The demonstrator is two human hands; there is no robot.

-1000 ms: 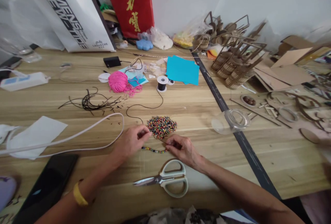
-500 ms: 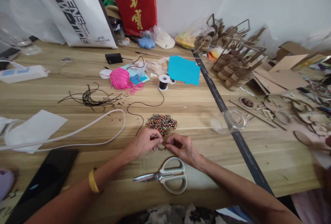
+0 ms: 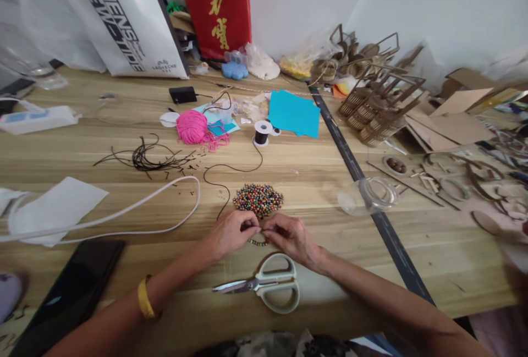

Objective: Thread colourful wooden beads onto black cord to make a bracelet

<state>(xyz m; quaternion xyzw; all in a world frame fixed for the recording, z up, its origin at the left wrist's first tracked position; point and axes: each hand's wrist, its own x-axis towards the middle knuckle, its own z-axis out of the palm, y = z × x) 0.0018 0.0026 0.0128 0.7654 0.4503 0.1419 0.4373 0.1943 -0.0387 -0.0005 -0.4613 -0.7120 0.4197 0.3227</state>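
Observation:
A short string of small coloured beads [image 3: 258,243] hangs in a curve between my two hands. My left hand [image 3: 237,229] pinches one side of it, thumb against fingers. From the other side my right hand [image 3: 291,234] pinches too, its fingertips almost meeting the left ones. The thread ends at the fingertips are too small to make out. Just beyond my hands lies a heap of loose multicoloured beads [image 3: 258,199]. Scissors with pale handles [image 3: 277,283] rest on the table on the near side, blades pointing left.
A spool of black cord [image 3: 261,134] stands behind the heap, its cord trailing toward my left hand. Cut black cords [image 3: 150,158], pink yarn [image 3: 192,126] and a white cable [image 3: 165,185] lie left. A clear plastic jar [image 3: 377,195] lies right; a dark phone [image 3: 70,291] is near left.
My fingertips have drawn closer together and sit slightly lower. The bead string has shifted a little with them. The whole view has moved slightly.

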